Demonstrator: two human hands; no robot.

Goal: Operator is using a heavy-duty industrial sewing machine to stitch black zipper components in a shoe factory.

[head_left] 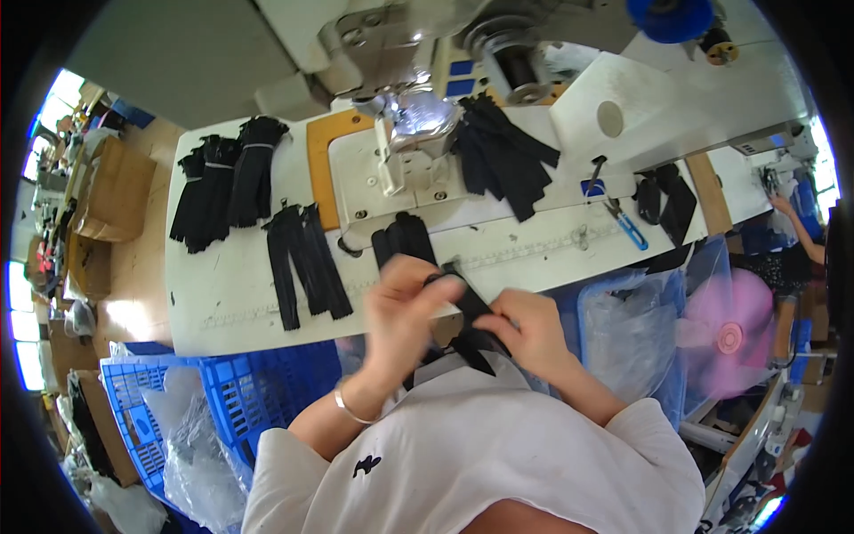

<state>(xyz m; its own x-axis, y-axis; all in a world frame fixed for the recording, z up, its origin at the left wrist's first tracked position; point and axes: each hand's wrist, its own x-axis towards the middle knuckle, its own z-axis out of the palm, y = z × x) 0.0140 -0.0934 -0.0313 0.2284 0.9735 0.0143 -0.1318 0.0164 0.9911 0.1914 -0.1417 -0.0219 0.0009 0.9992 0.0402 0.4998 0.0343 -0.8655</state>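
Black strip (pixel 473 301) was at our sewing table (pixel 227 285)'s near edge, between left hand (pixel 402 310) and right hand (pixel 532 333). Right pinched it; left was curled at its upper end, too blurred for us to confirm grip. Tied black bundles (pixel 255 182) lay farther left.

Three black zipper bundles (pixel 253 182), one sewing machine (pixel 366 55), one fan (pixel 729 337)

Bare left forearm (pixel 331 420) and right forearm (pixel 591 389) angle inward in front of the chest, elbows bent. The left hand (pixel 400 307), blurred, is curled, thumb pointing right; the right hand (pixel 531 331), near it and slightly lower, pinches thumb against bent fingers.
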